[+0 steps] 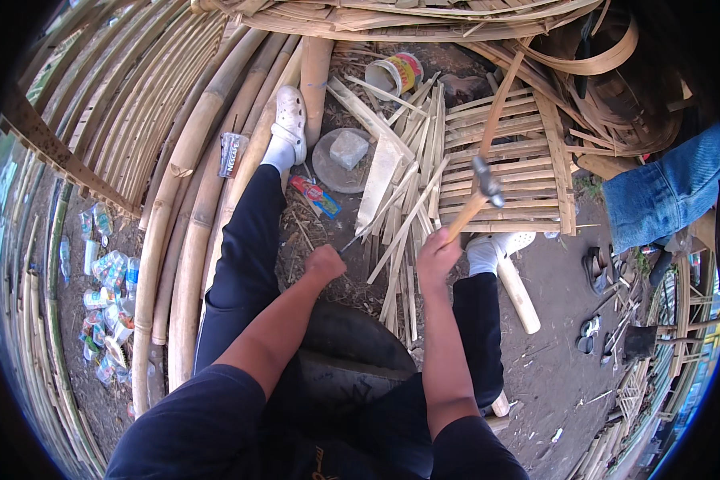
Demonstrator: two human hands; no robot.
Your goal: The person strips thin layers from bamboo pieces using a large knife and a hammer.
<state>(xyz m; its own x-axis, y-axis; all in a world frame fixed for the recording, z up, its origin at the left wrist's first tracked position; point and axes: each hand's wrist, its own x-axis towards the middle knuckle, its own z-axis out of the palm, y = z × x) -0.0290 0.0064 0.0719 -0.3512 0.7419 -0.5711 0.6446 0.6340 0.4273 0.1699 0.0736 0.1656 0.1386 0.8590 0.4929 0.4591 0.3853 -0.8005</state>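
My right hand point(438, 258) is closed round the wooden handle of a hammer point(466, 218), whose metal head is raised above a slatted bamboo panel point(500, 164). My left hand point(325, 264) is a fist on a thin metal tool point(353, 243); its handle is hidden in the fist, so I cannot tell its exact kind. The tool's far end points toward a loose heap of split bamboo strips point(408, 212) between my feet. Beyond the strips, a pale stone block point(349, 150) sits on a round grey slab point(322, 170).
Long bamboo poles point(186, 196) run along my left leg, with plastic litter point(112, 288) past them. A paint bucket point(398, 74) lies tipped at the far side. A person's denim-clad leg point(664, 192) is at the right, near sandals point(590, 332) on the dirt.
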